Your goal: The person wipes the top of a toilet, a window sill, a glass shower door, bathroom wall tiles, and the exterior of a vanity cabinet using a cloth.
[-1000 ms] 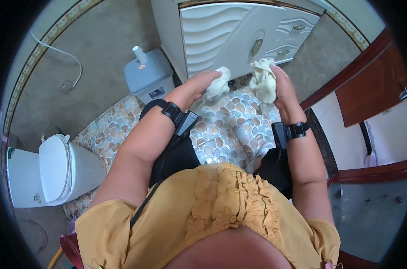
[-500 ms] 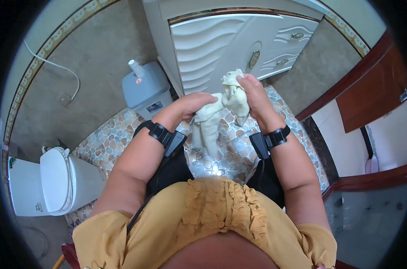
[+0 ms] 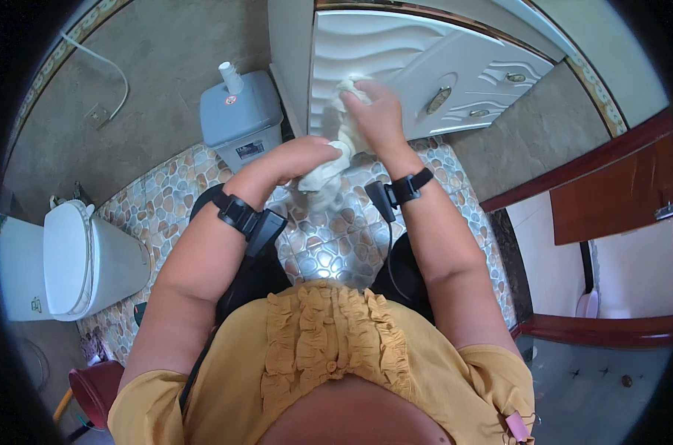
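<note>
A damp-looking, pale cream cloth (image 3: 325, 176) is bunched between my two hands in front of the white cabinet (image 3: 373, 52). My left hand (image 3: 308, 157) is closed around its lower part, and the loose end droops toward the floor. Higher up and farther out, my right hand (image 3: 377, 119) grips the other end, close to the cabinet's wavy door panel. Some motion blur covers the right fingers, and I cannot tell whether the cloth touches the door. Each wrist wears a black strap with a small box.
Left of the cabinet stands a grey-lidded bin (image 3: 241, 111) with a white bottle-like piece on top. The white toilet (image 3: 91, 259) is at the left, a dark red bucket (image 3: 95, 393) below it. Pebble-patterned tiles (image 3: 329, 252) cover the floor. A doorway with a red-brown frame (image 3: 611, 326) lies right.
My right hand has moved up and left with its end of the cloth, toward the cabinet door. My left hand still grips the cloth, slightly farther left. The whole view has shifted.
</note>
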{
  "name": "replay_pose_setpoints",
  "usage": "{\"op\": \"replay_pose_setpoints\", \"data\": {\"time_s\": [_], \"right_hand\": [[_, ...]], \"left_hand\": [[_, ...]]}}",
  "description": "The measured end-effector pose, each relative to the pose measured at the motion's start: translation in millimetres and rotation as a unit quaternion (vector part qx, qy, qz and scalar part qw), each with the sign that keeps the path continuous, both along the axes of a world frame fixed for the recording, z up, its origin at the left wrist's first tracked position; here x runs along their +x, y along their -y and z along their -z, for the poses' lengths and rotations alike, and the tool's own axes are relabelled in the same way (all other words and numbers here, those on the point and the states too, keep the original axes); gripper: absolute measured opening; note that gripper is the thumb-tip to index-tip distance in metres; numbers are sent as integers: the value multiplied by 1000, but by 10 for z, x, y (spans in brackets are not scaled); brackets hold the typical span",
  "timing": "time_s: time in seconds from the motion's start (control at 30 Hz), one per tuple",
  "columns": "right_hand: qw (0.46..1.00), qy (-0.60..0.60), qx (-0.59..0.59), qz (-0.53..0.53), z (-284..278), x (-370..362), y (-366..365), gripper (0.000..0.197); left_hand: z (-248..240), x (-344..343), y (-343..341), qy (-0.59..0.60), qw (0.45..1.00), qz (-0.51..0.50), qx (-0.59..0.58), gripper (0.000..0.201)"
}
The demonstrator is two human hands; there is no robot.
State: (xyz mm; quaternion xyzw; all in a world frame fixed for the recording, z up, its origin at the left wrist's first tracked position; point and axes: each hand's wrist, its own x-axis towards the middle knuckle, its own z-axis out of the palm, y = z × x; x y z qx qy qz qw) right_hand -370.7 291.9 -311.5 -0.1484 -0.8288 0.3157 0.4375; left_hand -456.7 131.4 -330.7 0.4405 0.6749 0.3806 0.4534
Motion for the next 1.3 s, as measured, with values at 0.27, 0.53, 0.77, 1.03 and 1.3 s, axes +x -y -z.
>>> {"op": "replay_pose_setpoints", "data": {"time_s": [0.27, 0.53, 0.77, 1.03, 1.3], "right_hand": [[992, 69, -1, 101, -48, 22, -36, 30], [975, 105, -107, 161, -66, 196, -442, 41], [979, -11, -203, 15, -177, 209, -202, 32], [996, 19, -88, 26, -130, 196, -203, 21], [988, 61, -142, 17, 12, 129, -341, 29]], "left_hand": [[43, -177, 209, 104, 983, -139, 51, 31], [-148, -614, 299, 271, 718, -493, 410, 32], [-464, -631, 218, 7, 794, -347, 499, 39], [-255, -637, -783, -451, 653, -322, 515, 57], [968, -721, -645, -162, 879, -380, 237, 48]]}}
